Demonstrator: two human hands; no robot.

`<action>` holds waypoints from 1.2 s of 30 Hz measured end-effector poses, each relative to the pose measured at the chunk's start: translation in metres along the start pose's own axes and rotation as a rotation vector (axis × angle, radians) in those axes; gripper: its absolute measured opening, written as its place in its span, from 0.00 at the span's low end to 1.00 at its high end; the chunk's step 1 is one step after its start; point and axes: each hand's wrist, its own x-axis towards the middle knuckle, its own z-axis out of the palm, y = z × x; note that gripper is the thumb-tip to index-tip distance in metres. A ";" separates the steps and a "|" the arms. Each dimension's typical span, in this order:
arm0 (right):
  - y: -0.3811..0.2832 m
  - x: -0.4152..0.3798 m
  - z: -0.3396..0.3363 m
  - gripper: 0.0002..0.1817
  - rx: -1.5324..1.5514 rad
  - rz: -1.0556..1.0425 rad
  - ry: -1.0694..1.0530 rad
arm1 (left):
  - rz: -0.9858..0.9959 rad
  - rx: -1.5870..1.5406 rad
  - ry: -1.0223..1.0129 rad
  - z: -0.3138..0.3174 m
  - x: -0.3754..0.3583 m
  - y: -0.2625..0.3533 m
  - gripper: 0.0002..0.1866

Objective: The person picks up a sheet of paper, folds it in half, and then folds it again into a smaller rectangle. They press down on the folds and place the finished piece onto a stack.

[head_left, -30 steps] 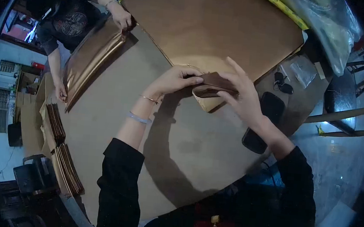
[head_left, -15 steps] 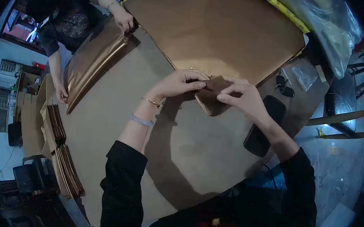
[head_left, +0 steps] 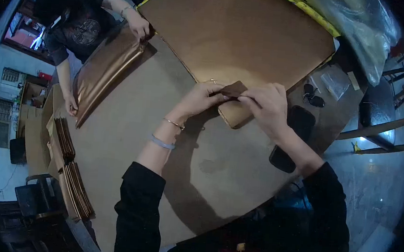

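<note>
A small dark-brown piece of sheet [head_left: 234, 87] is pinched between my two hands above the table [head_left: 217, 170]. Its left edge sits between the thumb and fingers of my left hand [head_left: 198, 99]. My right hand [head_left: 267, 108] grips the right side, its fingertips bunched together. Directly below the hands is a small gold-brown stack or block [head_left: 234, 115], partly covered by my right hand. Just beyond them lies a large stack of bronze sheets [head_left: 238, 38] with yellow wrapping along its far edges.
At the left, a co-worker [head_left: 83, 29] holds a large folded bronze sheet [head_left: 108, 77] with both hands. Folded bundles [head_left: 77, 189] stand along the left table edge. To the right are a dark phone-like object [head_left: 283, 157], small black items [head_left: 314, 96], clear plastic [head_left: 335, 85] and a chair [head_left: 379, 129].
The small brown piece now stands flatter and more upright between my fingers. My right hand has turned and closed more tightly at its edge. The co-worker's hands have barely moved.
</note>
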 end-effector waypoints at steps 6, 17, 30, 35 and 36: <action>-0.004 0.000 -0.005 0.10 -0.076 0.061 0.063 | -0.098 -0.203 0.158 0.008 -0.003 0.006 0.13; 0.016 0.002 -0.014 0.07 -0.045 -0.022 0.020 | 0.175 0.179 0.043 -0.011 0.017 -0.006 0.22; 0.055 -0.039 -0.093 0.39 0.025 0.406 0.114 | 0.019 -0.242 0.401 -0.043 -0.029 0.093 0.16; 0.135 -0.056 -0.106 0.47 0.197 0.620 0.173 | 0.016 0.104 0.612 -0.064 -0.092 0.156 0.11; 0.149 -0.058 -0.101 0.49 0.159 0.590 0.217 | 0.023 0.115 0.619 -0.065 -0.109 0.169 0.11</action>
